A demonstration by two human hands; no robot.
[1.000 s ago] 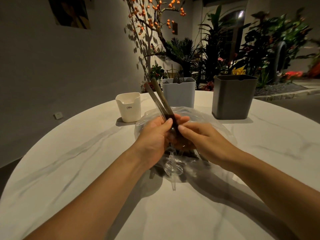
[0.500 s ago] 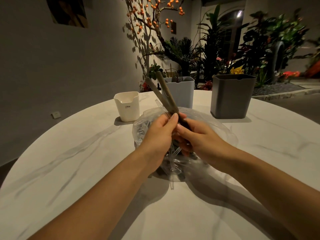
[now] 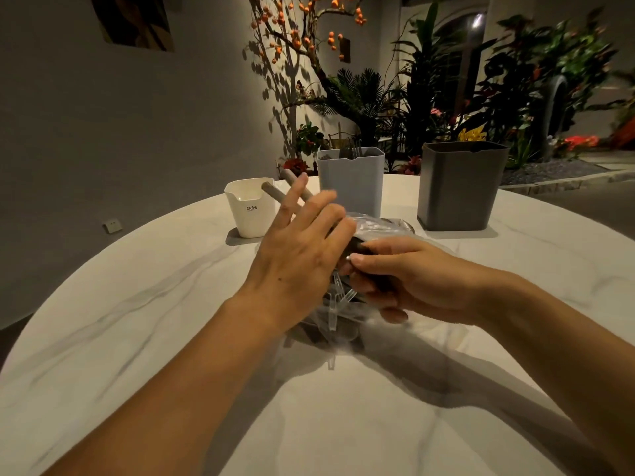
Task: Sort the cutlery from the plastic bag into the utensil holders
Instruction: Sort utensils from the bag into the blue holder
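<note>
A clear plastic bag (image 3: 379, 224) of cutlery lies on the round marble table (image 3: 137, 321), between my hands. Two wooden-handled utensils (image 3: 272, 191) stick out of it, slanting up and left towards the white holder (image 3: 250, 211). My right hand (image 3: 409, 280) pinches their dark lower ends at the bag's mouth. My left hand (image 3: 302, 249) hovers over the handles with its fingers straight and spread. Clear plastic cutlery (image 3: 338, 297) shows in the bag under my hands. Behind stand a light grey holder (image 3: 350, 187) with forks in it and a dark grey holder (image 3: 460, 190).
The three holders stand in a row at the table's far side. Beyond them are potted plants and a branch with orange berries against the wall. The table's curved edge runs along the left and the far right.
The wooden handles have tipped lower and to the left, towards the white holder. My left hand has let go of them and spread its fingers. My right hand keeps its hold.
</note>
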